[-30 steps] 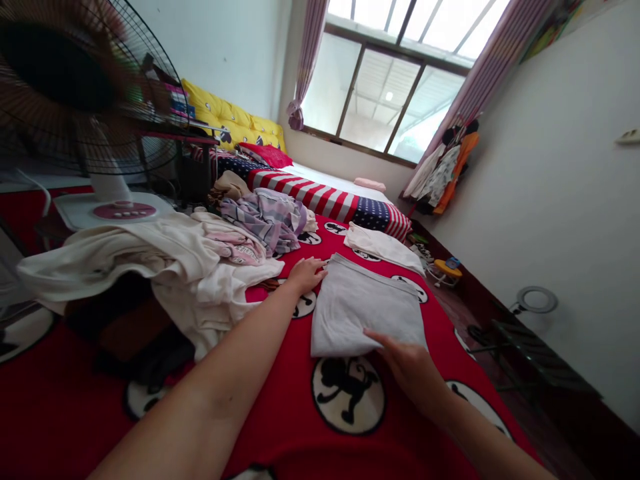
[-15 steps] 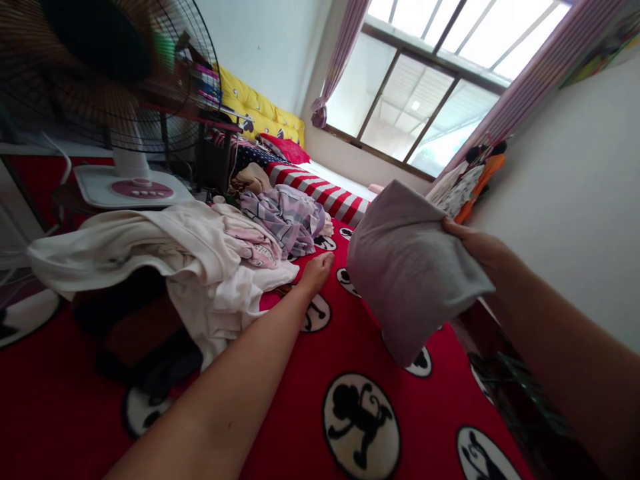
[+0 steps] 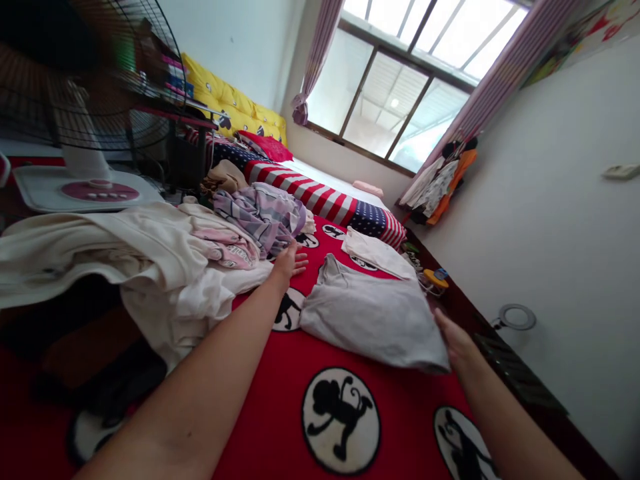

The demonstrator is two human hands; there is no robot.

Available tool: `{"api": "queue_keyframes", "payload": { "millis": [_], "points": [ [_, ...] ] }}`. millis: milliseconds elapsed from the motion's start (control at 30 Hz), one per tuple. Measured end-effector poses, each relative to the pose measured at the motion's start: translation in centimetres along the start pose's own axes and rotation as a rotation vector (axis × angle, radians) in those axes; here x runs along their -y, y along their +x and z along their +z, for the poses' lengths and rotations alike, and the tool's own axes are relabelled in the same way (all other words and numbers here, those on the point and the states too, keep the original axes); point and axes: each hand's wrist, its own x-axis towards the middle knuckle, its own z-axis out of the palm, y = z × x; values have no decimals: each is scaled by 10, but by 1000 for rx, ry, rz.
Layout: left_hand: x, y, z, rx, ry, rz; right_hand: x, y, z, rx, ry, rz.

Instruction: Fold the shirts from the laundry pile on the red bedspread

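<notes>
A folded light grey garment [image 3: 375,313] lies on the red blanket [image 3: 270,413], which is printed with black monkeys in cream circles. My right hand [image 3: 454,341] grips its right edge, with part of the fingers hidden at the cloth. To the left, my left hand [image 3: 290,261] is open with its fingers apart and nothing in it. It is close to a pile of loose clothes: a purple-grey plaid garment [image 3: 265,210], a pink printed one [image 3: 233,248] and cream-white cloth [image 3: 150,243]. Behind the grey garment lies a folded white garment [image 3: 377,253].
A fan [image 3: 95,160] stands at the left beside the clothes. Farther back is a bed with a flag-patterned cover [image 3: 320,200] and a yellow cushioned headboard [image 3: 240,100]. Clothes [image 3: 445,183] hang near the window; a yellow-topped stool [image 3: 436,279] is at the right.
My right hand has lowered the grey garment from the air onto the blanket, uncovering the white garment behind. My left hand's closed fingers have spread. The view has shifted right.
</notes>
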Motion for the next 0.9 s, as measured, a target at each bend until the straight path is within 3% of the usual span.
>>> {"api": "queue_keyframes", "payload": {
  "millis": [100, 167, 233, 367, 433, 600, 733, 800, 900],
  "points": [
    [1, -2, 4, 18, 194, -18, -53, -13, -8, -59, 156, 155],
    [-1, -3, 5, 62, 296, -44, -69, -21, -15, -40, 122, 95],
    [-6, -7, 4, 128, 388, -96, -73, -30, -17, 23, 27, -2],
    [-21, -24, 9, 465, 820, -246, -70, -47, -7, 64, -155, -126],
    [-26, -35, 16, 572, 996, -222, -65, -52, 0, 60, -186, -155],
    [-38, -60, 32, 634, 1075, -146, -42, -59, -1, 35, -167, -223],
    [-61, -63, 23, 701, 1078, -211, -36, -66, -13, 128, -216, -266],
    [-76, -63, 15, 649, 1162, -185, -41, -67, -22, 215, -349, -274],
    [-90, -65, 14, 444, 1385, 128, -46, -60, -32, 125, -653, -293]
  ]
}}
